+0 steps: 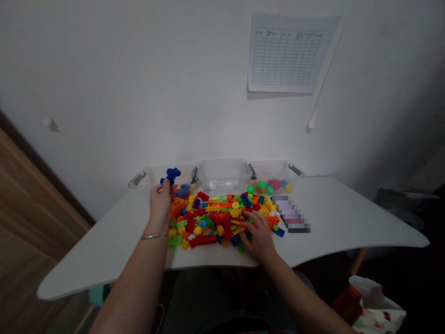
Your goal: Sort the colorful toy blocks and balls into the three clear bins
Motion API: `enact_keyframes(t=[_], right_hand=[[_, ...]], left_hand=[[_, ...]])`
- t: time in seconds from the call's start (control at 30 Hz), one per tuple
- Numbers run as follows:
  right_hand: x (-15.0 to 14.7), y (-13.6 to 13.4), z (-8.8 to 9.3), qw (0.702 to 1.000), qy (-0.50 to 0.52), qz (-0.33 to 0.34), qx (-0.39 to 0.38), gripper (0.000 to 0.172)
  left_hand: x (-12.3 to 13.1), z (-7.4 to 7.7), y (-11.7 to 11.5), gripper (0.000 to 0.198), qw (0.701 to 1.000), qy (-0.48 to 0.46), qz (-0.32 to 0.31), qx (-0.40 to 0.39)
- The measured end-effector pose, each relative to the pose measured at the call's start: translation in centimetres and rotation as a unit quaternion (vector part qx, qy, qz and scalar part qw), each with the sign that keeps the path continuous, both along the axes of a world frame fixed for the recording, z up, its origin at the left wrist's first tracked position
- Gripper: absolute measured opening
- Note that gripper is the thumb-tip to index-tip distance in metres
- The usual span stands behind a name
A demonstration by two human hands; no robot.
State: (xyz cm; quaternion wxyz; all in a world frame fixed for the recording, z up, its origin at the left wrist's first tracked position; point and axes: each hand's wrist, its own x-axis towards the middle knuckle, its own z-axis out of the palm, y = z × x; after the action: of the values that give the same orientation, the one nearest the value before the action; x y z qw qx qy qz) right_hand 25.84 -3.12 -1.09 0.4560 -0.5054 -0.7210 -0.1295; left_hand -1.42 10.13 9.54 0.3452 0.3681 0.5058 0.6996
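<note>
1. Far left of the frame: a wooden floor (31, 199) lies beyond the edge of the white worktop (333, 218).
2. Left-centre: the left hand (160, 204) is raised just above the left side of the pile, fingers closed around a blue brick cluster (170, 175). The cluster projects above the fingertips and appears against the left clear plastic bin (163, 176). A thin metal bracelet (153, 236) is on the left wrist.
3. Centre: a pile of plastic building bricks (208, 222) in red, yellow, orange, green and blue lies on the worktop. A middle clear plastic bin (222, 174) stands behind it, at the far edge.
4. Right of centre: the right hand (259, 236) lies palm down on the right side of the pile, fingers spread and touching the bricks. No held brick can be made out. Behind it, a right clear plastic bin (271, 169) stands with coloured round pieces (262, 187) just in front of it.
5. Further right: a pixelated object (290, 213) lies on the worktop just beside the pile; its nature cannot be determined.
6. Upper right: a printed grid sheet (288, 53) is fixed to the wall.
7. Lower right: a patterned bag (377, 308) sits below the worktop.
</note>
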Motion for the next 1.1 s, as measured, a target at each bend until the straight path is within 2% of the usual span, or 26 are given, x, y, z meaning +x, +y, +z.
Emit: enact_keyframes(t=[0.1,0.2,0.37,0.5,0.63,0.8,0.9,0.97,1.03,1.1], right_hand=[[0.0,0.0,0.0,1.0,-0.003,0.003,-0.003,0.019],[0.1,0.0,-0.1,1.0,-0.004,0.005,-0.005,0.019],[0.0,0.0,0.0,1.0,0.001,0.006,-0.007,0.018],[0.0,0.0,0.0,1.0,0.0,0.006,-0.007,0.017],[0.1,0.1,-0.1,1.0,0.001,0.009,-0.006,0.018],[0.1,0.1,-0.2,1.0,0.001,0.01,-0.009,0.018],[0.1,0.1,-0.2,1.0,-0.001,0.009,-0.01,0.018],[0.1,0.1,-0.2,1.0,-0.001,0.008,-0.01,0.019],[0.1,0.1,-0.2,1.0,-0.002,0.008,-0.009,0.018],[0.1,0.1,-0.2,1.0,-0.003,0.01,-0.01,0.018]], left_hand=[[-1.3,0.6,1.3,0.031,0.995,-0.04,-0.027,-0.082],[-1.9,0.5,2.1,0.029,0.991,-0.044,-0.034,-0.125],[-2.0,0.1,2.5,0.031,0.988,-0.056,-0.059,-0.131],[-1.7,0.3,2.7,0.032,0.986,-0.071,-0.077,-0.126],[-1.6,0.3,2.6,0.023,0.991,-0.029,-0.066,-0.114],[-1.1,-0.6,1.9,0.009,0.993,0.046,-0.054,-0.089],[0.0,-1.1,1.3,0.018,0.986,0.154,-0.05,-0.05],[1.0,-1.5,0.8,0.025,0.95,0.307,-0.062,-0.002],[2.1,-1.9,0.2,0.027,0.876,0.472,-0.087,0.054],[3.1,-2.5,-0.3,0.027,0.788,0.597,-0.119,0.09]])
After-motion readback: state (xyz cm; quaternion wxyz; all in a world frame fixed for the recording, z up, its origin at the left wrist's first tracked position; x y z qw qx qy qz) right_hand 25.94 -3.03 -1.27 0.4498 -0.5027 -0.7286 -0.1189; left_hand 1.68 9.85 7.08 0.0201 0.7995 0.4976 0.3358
